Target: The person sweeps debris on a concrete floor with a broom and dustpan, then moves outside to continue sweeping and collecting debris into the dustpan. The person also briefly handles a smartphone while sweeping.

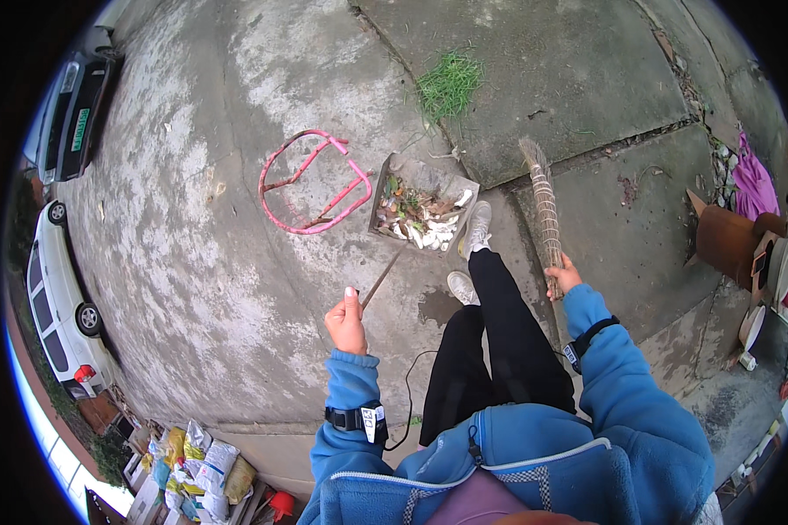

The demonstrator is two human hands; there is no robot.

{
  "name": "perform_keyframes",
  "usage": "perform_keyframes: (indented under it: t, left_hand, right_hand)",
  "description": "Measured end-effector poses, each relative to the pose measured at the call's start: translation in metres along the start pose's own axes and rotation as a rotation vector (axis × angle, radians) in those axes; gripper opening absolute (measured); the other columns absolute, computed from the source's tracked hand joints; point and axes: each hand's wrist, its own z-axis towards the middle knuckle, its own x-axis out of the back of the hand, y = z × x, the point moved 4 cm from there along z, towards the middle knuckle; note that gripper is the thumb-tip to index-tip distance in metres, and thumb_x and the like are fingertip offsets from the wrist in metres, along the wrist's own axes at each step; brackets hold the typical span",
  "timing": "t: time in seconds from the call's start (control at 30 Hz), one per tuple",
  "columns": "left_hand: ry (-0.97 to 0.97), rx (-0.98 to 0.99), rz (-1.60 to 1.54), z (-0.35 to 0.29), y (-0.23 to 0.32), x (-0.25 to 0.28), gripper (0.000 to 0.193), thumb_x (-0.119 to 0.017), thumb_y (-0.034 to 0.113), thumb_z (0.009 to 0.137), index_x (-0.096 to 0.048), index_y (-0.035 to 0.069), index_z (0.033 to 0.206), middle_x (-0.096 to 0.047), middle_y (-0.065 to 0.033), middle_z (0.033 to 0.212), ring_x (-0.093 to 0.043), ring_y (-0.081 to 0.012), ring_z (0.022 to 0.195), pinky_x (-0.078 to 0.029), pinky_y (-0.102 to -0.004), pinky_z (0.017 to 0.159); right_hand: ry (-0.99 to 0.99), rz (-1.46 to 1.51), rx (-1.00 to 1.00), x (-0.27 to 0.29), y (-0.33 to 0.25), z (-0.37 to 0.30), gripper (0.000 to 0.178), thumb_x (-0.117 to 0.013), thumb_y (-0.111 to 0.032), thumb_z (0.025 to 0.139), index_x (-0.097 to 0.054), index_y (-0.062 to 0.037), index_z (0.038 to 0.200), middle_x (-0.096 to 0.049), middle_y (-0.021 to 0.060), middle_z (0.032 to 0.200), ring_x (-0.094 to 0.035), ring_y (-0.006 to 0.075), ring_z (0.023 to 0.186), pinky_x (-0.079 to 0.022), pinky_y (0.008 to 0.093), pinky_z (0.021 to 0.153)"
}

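My left hand (348, 324) is closed around the end of a long thin handle that runs down to a metal dustpan (379, 194). The dustpan rests on the concrete ahead of me, beside my forward shoe. Dry leaves, green bits and white scraps (429, 229) lie in it. My right hand (566, 276) grips one end of a straw broom (545, 203), a narrow bundle bound with many wraps. Its bristle end points away from me, apart from the dustpan and to its right.
A pink tubular frame (313, 231) lies just left of the dustpan. Beyond is a clump of cut grass (449, 85). Two vehicles, one white (57, 306), stand far left. Stuffed bags (210, 468) sit lower left; a brown chair (727, 245) and purple cloth (753, 179) are at right.
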Motion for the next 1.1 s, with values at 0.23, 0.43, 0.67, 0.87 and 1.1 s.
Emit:
perform_keyframes:
  t: [0.23,0.43,0.67,0.87,1.1]
  left_hand:
    - [-0.006,0.007,0.035,0.05,0.115,-0.034,0.047,-0.05,0.031,0.086,-0.036,0.011,0.046,-0.029,0.0043,0.044,-0.021,-0.0048,0.041,-0.015,-0.0235,0.04]
    - [-0.055,-0.102,0.045,0.099,0.202,-0.07,0.049,-0.05,0.028,0.087,-0.036,0.009,0.044,-0.031,0.0037,0.043,-0.022,-0.0048,0.041,-0.014,-0.024,0.04]
    - [-0.137,-0.162,0.076,0.202,0.287,-0.114,0.047,-0.05,0.029,0.087,-0.036,0.01,0.046,-0.03,0.0045,0.045,-0.02,-0.0046,0.041,-0.013,-0.0237,0.04]
    - [-0.244,-0.121,0.103,0.323,0.339,-0.168,0.047,-0.049,0.031,0.087,-0.033,0.012,0.046,-0.027,0.0046,0.043,-0.019,-0.0048,0.039,-0.013,-0.0237,0.038]
    - [-0.439,-0.147,0.267,0.447,0.397,-0.238,0.049,-0.048,0.032,0.087,-0.033,0.011,0.046,-0.026,0.0042,0.044,-0.019,-0.0055,0.04,-0.013,-0.0241,0.04]
  right_hand:
    - [-0.063,0.243,-0.173,0.006,-0.048,0.048,0.031,-0.056,-0.017,0.072,-0.04,-0.0096,0.098,-0.051,0.0107,0.062,-0.052,0.0224,0.045,-0.043,0.0359,0.037]
    - [-0.123,0.423,-0.203,0.018,-0.085,0.056,0.028,-0.055,-0.016,0.071,-0.044,-0.0099,0.097,-0.053,0.0103,0.064,-0.054,0.0234,0.047,-0.044,0.0367,0.038]
    - [0.058,0.138,-0.246,0.06,-0.128,0.1,0.029,-0.052,-0.016,0.074,-0.044,-0.0069,0.1,-0.053,0.0141,0.067,-0.053,0.0271,0.047,-0.043,0.0408,0.037]
    - [0.56,-0.155,-0.083,0.061,-0.187,0.167,0.046,-0.063,-0.021,0.067,-0.044,-0.0036,0.106,-0.057,0.019,0.083,-0.058,0.0348,0.07,-0.047,0.0446,0.056]
    - [0.525,-0.425,-0.322,-0.089,-0.291,0.21,0.056,-0.063,-0.023,0.062,-0.043,-0.0019,0.11,-0.058,0.0211,0.096,-0.056,0.036,0.09,-0.046,0.0413,0.075]
